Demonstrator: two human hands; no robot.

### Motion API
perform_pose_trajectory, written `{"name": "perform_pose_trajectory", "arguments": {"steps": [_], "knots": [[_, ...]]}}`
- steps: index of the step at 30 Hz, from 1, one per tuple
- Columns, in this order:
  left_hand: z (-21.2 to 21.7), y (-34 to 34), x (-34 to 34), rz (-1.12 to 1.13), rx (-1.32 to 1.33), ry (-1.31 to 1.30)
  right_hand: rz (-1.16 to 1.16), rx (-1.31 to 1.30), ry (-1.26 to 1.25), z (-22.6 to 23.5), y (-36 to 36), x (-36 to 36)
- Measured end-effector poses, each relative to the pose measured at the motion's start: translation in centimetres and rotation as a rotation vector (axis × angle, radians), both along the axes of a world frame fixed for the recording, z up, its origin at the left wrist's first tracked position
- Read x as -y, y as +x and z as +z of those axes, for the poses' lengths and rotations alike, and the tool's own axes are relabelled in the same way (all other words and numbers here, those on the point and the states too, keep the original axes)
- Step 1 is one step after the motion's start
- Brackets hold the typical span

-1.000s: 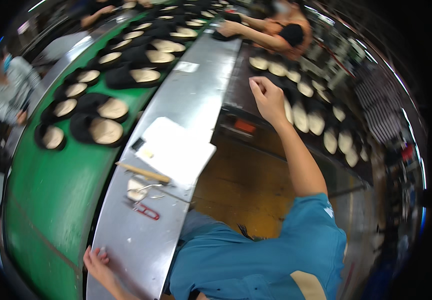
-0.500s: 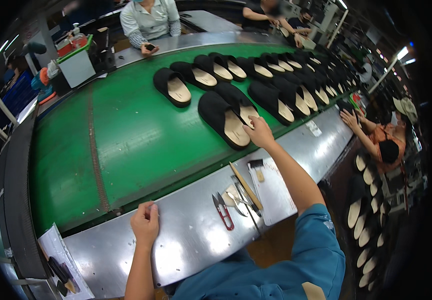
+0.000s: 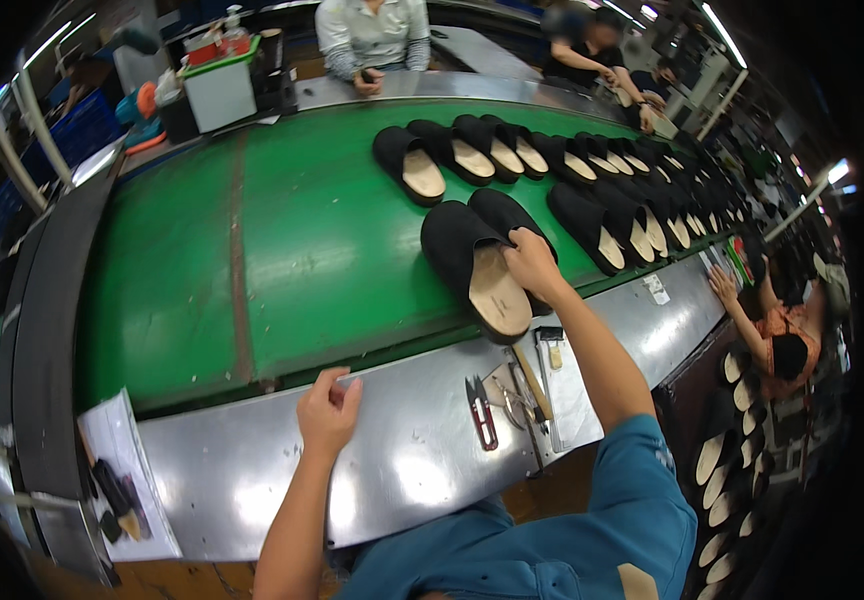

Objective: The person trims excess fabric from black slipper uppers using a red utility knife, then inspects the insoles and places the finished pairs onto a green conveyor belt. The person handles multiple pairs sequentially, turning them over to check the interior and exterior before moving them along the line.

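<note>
- My right hand [image 3: 530, 262], arm stretched forward, fingers curled gripping a black slipper [image 3: 472, 265] on the green belt [image 3: 282, 250].
- My left hand [image 3: 328, 410] rests loosely curled, empty, on the steel ledge [image 3: 402, 470], near snips [image 3: 480, 410].

bright overhead light glares off the steel ledge [image 3: 422, 470]; fisheye edges bend, corners black.

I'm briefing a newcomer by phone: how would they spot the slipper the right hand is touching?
Find the green conveyor belt with rows of black slippers. Near its front edge, ahead of the rows, one pair lies apart; the right hand rests on the right slipper of that pair, beside the left slipper. Unlike the others, it is mostly covered by the hand.
</note>
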State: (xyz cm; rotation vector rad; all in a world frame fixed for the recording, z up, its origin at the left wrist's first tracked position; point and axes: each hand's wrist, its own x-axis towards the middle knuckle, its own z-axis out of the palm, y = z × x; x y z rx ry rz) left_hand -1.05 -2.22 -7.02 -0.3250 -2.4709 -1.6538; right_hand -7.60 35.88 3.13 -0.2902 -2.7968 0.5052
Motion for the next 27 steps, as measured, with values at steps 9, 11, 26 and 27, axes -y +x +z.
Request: {"name": "perform_pose_trajectory", "arguments": {"steps": [9, 11, 26, 27], "knots": [[4.1, 4.2, 3.3, 0.309, -0.048, 0.428, 0.403, -0.12, -0.542, 1.7, 15.1, 21.8], [5.4, 7.1, 4.9, 0.367, -0.011, 0.428, 0.391, -0.055, -0.585, 1.4, 18.1, 22.0], [4.7, 12.5, 1.3, 0.117, 0.599, 1.668, -0.094, 0.071, -0.011, -4.3, 20.2, 10.2], [4.3, 11.5, 1.8, 0.167, 0.58, 1.69, -0.089, 0.089, -0.04, -4.3, 20.3, 10.3]]}}
